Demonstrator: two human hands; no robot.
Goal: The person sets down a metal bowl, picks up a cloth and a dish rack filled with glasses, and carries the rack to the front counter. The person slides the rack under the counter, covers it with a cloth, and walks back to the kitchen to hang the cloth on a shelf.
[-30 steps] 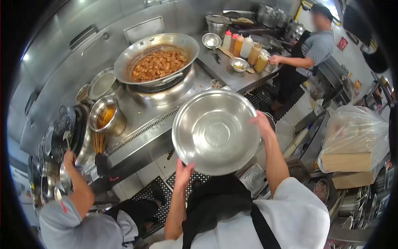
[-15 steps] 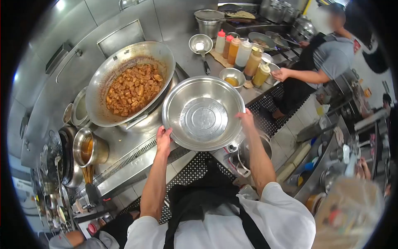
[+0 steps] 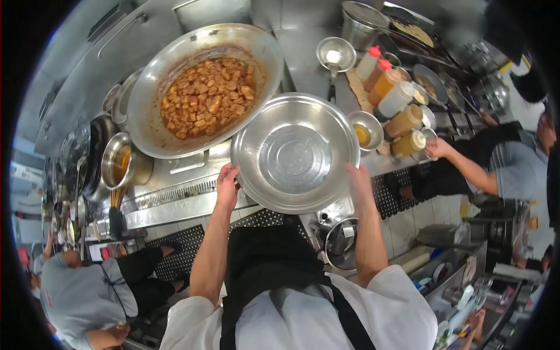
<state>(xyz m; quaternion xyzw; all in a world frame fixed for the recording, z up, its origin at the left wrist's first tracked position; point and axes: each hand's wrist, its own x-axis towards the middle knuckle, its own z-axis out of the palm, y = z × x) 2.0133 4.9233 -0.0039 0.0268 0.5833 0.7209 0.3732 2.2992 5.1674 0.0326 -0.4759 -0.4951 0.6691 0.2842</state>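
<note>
Steel bowl sits between the left hand and right hand, both clamped on its rim.

Bright kitchen light, apparently from overhead. Hard white glint in the ladle at 1 o'clock; softer sheen across the bowl at centre. Steel wall, 10 o'clock, bows with lens curve. Corners black. Smeared patch between 1 and 2 o'clock. Right hand slightly soft.
</note>
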